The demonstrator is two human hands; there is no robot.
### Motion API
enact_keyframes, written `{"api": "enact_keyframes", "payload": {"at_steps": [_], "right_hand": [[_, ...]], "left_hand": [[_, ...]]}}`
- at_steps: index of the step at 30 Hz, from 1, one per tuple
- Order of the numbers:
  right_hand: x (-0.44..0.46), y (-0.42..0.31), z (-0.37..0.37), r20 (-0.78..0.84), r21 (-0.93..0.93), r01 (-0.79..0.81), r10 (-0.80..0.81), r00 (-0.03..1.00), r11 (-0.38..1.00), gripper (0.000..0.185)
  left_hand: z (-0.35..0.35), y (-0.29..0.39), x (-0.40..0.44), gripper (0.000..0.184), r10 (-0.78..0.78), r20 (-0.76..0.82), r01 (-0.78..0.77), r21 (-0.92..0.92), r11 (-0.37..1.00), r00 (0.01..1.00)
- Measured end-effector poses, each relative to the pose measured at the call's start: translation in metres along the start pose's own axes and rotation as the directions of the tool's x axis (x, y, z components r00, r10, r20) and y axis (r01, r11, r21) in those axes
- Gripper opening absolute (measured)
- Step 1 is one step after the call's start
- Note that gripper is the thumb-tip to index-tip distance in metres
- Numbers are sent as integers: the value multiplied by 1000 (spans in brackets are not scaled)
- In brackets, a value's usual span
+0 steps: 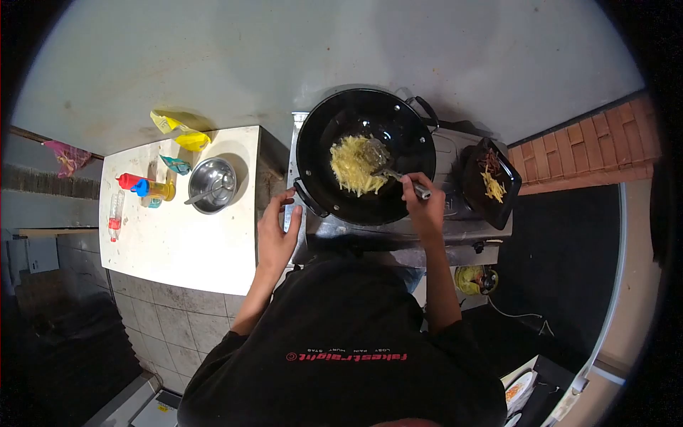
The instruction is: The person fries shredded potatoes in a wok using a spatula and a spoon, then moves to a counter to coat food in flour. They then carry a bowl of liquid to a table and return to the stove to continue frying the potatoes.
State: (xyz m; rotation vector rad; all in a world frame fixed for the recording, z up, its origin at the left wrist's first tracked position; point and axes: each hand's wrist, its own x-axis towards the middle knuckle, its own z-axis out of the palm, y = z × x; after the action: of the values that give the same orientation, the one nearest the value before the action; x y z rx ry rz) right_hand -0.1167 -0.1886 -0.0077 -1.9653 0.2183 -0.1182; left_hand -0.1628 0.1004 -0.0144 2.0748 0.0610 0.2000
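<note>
A: What do you have hold of?

B: Your right hand (425, 208) is wrapped around the grip of a metal spatula (390, 172), whose head is down among the yellow strips (347, 169). Your left hand (276, 231) is loosely spread just beside the left loop handle (311, 200) of the black wok (416, 153); you can't tell from this view whether your fingertips touch it.

A: Where do the strips lie?

B: They lie in one heap inside the wok, off its middle toward your left and toward your body. The wok sits on the stove (455, 231), beside a dark tray (475, 188) on your right.

A: How should they handle?

B: You can expect them to be light, limp and rather slippery, and the thinner ones may snap if you press hard. Take them from beneath with the flat of the spatula rather than pinching them. The spatula itself looks stiff, so hold it well back on the grip. The wok is probably heavy and could be hot; its two side loops are your holds.

A: And how do they look?

B: You see thin, pale yellow lengths, tangled and glistening. Around them the wok's bare wall is glossy black, with bright glints and rivets near the handles.
</note>
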Motion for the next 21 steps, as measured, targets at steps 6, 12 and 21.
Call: {"api": "enact_keyframes", "payload": {"at_steps": [6, 12, 21], "right_hand": [[8, -7, -6, 10, 9, -27, 27, 1000, 1000, 22], [10, -6, -4, 9, 63, -18, 17, 1000, 998, 20], [14, -18, -14, -17, -120, 105, -107, 994, 987, 18]], "left_hand": [[1, 1, 1, 26, 13, -9, -13, 8, 1000, 1000], [1, 4, 0, 26, 0, -14, 0, 7, 1000, 1000], [2, 0, 0, 27, 26, -27, -25, 19, 999, 999]]}}
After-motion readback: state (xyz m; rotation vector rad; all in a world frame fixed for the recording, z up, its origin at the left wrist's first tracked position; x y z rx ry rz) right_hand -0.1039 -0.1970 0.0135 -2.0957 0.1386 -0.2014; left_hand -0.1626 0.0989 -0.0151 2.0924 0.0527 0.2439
